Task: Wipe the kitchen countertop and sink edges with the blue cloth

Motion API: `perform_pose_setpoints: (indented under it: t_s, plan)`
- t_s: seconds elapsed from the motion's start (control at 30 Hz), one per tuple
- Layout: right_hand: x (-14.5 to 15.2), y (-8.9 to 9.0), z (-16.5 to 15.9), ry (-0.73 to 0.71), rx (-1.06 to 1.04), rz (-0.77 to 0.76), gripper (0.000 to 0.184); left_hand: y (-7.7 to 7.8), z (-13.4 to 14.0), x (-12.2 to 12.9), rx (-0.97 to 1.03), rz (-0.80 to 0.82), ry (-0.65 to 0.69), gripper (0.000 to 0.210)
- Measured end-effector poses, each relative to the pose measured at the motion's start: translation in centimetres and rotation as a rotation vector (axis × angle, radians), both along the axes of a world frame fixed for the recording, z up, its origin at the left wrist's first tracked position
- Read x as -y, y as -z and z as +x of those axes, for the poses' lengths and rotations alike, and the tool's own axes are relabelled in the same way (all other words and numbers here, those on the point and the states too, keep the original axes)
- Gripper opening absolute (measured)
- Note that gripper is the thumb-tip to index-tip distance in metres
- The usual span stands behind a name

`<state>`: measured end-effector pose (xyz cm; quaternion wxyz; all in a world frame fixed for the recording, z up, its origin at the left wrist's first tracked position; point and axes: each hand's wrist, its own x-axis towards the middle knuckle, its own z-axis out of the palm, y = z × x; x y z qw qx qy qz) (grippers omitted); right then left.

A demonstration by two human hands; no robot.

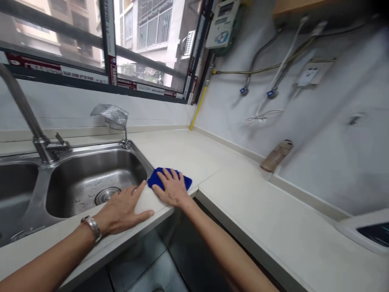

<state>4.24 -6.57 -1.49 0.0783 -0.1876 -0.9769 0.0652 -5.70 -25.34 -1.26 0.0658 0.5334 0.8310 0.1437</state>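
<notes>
A folded blue cloth (155, 177) lies on the pale countertop (170, 142) beside the sink's right rim. My right hand (172, 187) presses down on it, fingers spread and palm flat rather than wrapped round it. Part of the cloth is hidden under that hand. To the left, my left hand (124, 209) rests on the counter's front strip, fingers stretched and thumb apart, holding nothing. A metal bracelet (91, 228) circles my left wrist. Just behind the left hand is the right basin of the steel sink (94, 174), with water drops around its drain (107, 194).
A steel faucet (42, 146) rises at the left. Behind the sink stands a small spout (114, 115) wrapped in silvery film. A brown bottle (276, 156) is by the right wall, and a white appliance (364, 231) sits at the far right. A yellow pipe (199, 105) reaches the back corner.
</notes>
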Motion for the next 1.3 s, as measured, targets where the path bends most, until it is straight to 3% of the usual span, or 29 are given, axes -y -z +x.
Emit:
perform_pose_setpoints:
  t_s: [0.17, 0.33, 0.4, 0.5, 0.63, 0.73, 0.83, 1.0, 1.1, 1.2, 1.3]
  plan:
    - [1.7, -0.3, 2.3, -0.133, -0.052, -0.055, 0.072, 0.0, -1.1, 0.5, 0.203, 0.101, 0.008, 0.079]
    - [-1.5, 0.0, 4.1, -0.226, -0.091, -0.075, 0.063, 0.1, -0.7, 0.8, 0.139, 0.119, -0.020, 0.080]
    - [-3.8, 0.4, 4.7, -0.171, -0.097, -0.042, 0.061, -0.1, -0.2, 0.8, 0.117, 0.096, -0.027, 0.080]
    - [-7.0, 1.1, 5.1, 0.029, -0.081, 0.021, 0.059, -0.6, 0.2, 0.6, 0.174, 0.086, -0.047, 0.081]
    - [-8.2, 1.6, 4.7, 0.215, -0.014, 0.049, 0.059, -1.1, -0.2, 0.3, 0.445, 0.138, -0.080, 0.086]
    - [-6.4, 1.6, 4.3, 0.282, 0.037, 0.066, 0.061, -1.5, -0.9, 0.4, 0.736, 0.186, -0.104, 0.092]
    - [-2.6, 1.5, 3.7, 0.238, 0.052, 0.104, 0.062, -2.2, -1.5, 0.8, 0.957, 0.171, -0.110, 0.096]
    - [6.4, 1.3, 2.7, -0.012, 0.018, 0.065, 0.067, -3.1, -2.1, 1.5, 1.074, 0.283, -0.046, 0.095]
    - [10.9, 0.7, 2.7, -0.183, -0.029, -0.016, 0.070, -3.3, -2.6, 1.9, 1.152, 0.349, -0.092, 0.098]
    - [11.9, -0.1, 2.6, -0.326, -0.084, -0.059, 0.069, -3.4, -3.2, 2.1, 1.190, 0.420, -0.171, 0.097]
    - [9.5, -0.7, 2.0, -0.370, -0.067, -0.094, 0.066, -3.3, -3.5, 2.0, 1.161, 0.470, -0.213, 0.094]
